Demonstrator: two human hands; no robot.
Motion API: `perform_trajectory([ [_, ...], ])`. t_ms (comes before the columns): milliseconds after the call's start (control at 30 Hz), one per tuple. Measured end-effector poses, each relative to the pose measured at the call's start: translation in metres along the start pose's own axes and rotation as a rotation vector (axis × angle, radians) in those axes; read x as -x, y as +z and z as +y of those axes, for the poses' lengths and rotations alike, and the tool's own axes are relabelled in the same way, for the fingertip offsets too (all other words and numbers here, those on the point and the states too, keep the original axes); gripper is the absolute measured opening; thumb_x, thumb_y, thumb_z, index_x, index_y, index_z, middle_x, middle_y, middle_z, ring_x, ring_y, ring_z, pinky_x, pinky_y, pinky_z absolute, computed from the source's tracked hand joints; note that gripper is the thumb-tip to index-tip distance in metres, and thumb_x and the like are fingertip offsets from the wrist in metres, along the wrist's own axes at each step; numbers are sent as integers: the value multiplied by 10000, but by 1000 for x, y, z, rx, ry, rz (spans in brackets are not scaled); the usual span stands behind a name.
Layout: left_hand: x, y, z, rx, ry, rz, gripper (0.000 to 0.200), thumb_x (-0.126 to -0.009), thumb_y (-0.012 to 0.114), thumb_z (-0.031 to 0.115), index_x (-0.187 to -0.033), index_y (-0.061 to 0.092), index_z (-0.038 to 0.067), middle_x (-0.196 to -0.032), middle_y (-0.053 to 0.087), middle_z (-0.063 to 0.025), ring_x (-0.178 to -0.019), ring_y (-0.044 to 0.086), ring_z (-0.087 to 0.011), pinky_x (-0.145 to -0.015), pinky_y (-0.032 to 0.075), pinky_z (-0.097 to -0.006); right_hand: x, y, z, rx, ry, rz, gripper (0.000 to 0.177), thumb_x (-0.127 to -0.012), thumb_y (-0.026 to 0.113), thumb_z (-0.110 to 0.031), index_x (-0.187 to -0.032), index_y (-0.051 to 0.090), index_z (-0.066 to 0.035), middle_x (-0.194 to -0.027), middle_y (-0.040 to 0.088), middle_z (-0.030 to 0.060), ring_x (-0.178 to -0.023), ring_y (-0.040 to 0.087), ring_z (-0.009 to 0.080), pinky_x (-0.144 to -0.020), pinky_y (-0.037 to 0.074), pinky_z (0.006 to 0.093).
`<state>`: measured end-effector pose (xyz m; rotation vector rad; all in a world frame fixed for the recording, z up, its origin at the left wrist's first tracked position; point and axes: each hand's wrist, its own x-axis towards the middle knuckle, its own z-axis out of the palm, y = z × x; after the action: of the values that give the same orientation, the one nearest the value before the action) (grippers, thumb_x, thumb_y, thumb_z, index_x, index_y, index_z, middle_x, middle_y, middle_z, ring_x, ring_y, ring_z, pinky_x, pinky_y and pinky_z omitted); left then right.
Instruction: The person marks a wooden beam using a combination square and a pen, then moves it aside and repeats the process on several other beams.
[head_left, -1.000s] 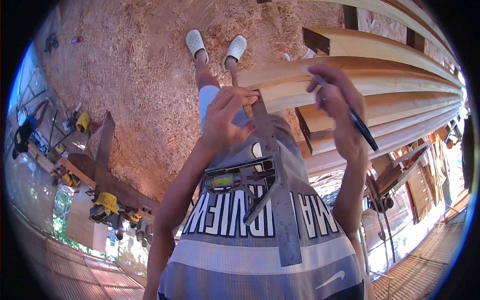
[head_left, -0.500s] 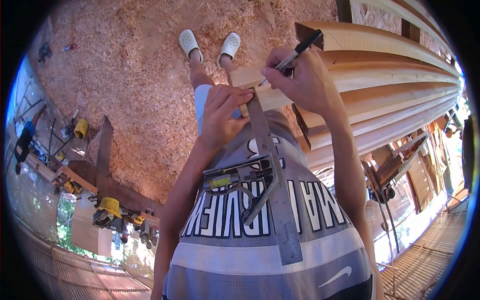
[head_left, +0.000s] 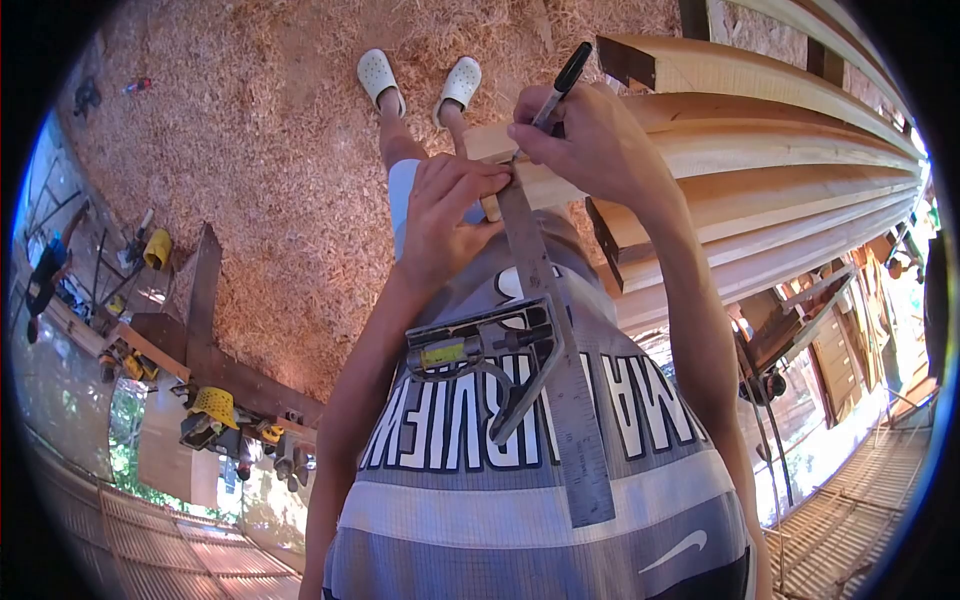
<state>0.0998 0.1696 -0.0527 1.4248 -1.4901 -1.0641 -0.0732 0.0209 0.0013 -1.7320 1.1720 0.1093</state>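
My left hand (head_left: 452, 205) presses the upper end of a combination square (head_left: 575, 430) against the end of a light wooden board (head_left: 540, 192). The square's long ruler hangs down over my shirt, with its dark head and yellow level vial (head_left: 445, 356) near the middle. In my right hand (head_left: 585, 135) is a black-capped marker (head_left: 560, 85), tilted, its tip down at the board beside the ruler's top end and my left fingertips.
Several long wooden beams (head_left: 780, 150) fan out to the right. Wood shavings (head_left: 270, 180) cover the ground. A bench with tools and a yellow hard hat-like object (head_left: 215, 407) stands at lower left. Another person (head_left: 47, 275) is at the far left.
My right hand and the marker have shifted slightly left and up, with the marker held more upright. The lower end of the ruler has swung a little to the right.
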Motion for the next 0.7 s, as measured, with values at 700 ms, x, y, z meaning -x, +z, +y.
perform_trajectory([
  [700,-2,0,-1,-21,23,-5,470,-592,893,38,-1027,719,75,-1110,739,-16,-1032,650,-249,-917,447,-387,-2,-1,-4,20,0,12,207,-955,684,-233,-927,718,-31,-677,683,78,-628,680,184,-615,512,352],
])
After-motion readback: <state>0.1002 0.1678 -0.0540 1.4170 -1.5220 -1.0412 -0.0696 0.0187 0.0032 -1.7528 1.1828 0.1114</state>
